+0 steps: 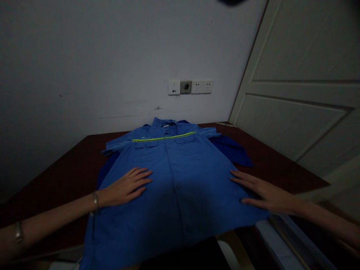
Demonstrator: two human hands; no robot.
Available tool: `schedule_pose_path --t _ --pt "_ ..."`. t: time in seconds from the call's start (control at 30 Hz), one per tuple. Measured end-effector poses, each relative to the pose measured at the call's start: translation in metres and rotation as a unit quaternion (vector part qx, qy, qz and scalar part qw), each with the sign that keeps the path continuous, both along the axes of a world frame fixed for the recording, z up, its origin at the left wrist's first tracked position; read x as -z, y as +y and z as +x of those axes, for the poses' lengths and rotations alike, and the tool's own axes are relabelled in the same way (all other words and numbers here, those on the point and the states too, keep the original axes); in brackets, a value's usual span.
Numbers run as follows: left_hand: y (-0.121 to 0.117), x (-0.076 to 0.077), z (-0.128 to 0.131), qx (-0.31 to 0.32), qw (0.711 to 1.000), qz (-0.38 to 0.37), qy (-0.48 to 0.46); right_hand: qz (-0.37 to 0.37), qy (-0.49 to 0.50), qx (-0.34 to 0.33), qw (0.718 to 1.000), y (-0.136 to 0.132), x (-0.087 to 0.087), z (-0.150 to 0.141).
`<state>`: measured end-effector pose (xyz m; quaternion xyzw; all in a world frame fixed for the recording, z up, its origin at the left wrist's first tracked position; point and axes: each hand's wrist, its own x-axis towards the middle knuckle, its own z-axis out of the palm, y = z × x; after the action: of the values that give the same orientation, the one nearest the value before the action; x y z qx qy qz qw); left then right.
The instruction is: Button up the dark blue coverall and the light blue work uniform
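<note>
- Pale wall (112, 56) with sockets (201, 87) stands beyond both hands; dark red table (67, 157) lies beneath.
- Blue shirt (197, 180) lies front up between and under the hands, collar (160, 121) farthest away.
- Left hand (126, 186): spread flat on the shirt, clasping nothing.
- Right hand (260, 191): spread at the shirt's side edge, clasping nothing.
- Darker garment (233, 150) shows beyond the right hand.
</note>
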<state>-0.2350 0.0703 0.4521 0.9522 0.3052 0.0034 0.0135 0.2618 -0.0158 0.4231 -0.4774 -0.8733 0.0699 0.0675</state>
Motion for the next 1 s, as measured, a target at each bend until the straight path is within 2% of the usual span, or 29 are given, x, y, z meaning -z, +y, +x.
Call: schedule_pose_path --t 0.1,0.17,0.33,0.47,0.6,0.8,0.87,1.0 --pt "0.032 -0.008 0.055 0.011 0.999 0.042 -0.023 0.026 -0.014 -0.057 0.998 -0.030 -0.010 0.007" --pt "0.058 -0.006 0.099 0.012 0.998 0.057 -0.035 0.049 -0.041 -0.086 0.994 -0.044 -0.007 0.007" --pt "0.113 0.017 0.204 0.007 0.999 0.034 -0.036 0.151 -0.101 -0.113 0.977 -0.053 0.013 0.005" --pt "0.144 0.032 0.255 -0.005 0.999 0.001 -0.036 0.171 -0.105 -0.131 0.971 -0.054 0.014 0.009" --pt "0.170 0.041 0.273 -0.034 0.998 -0.044 -0.011 0.144 -0.094 -0.120 0.978 -0.062 0.010 0.018" --pt "0.191 0.048 0.272 -0.042 0.996 -0.082 0.003 0.134 -0.039 -0.052 0.989 -0.072 0.018 0.027" --pt "0.193 0.048 0.271 -0.038 0.996 -0.084 0.005 0.127 -0.035 -0.052 0.990 -0.073 0.013 0.026" --pt "0.192 0.047 0.271 -0.032 0.996 -0.083 0.002 0.073 -0.021 -0.056 0.996 -0.067 -0.011 0.023"
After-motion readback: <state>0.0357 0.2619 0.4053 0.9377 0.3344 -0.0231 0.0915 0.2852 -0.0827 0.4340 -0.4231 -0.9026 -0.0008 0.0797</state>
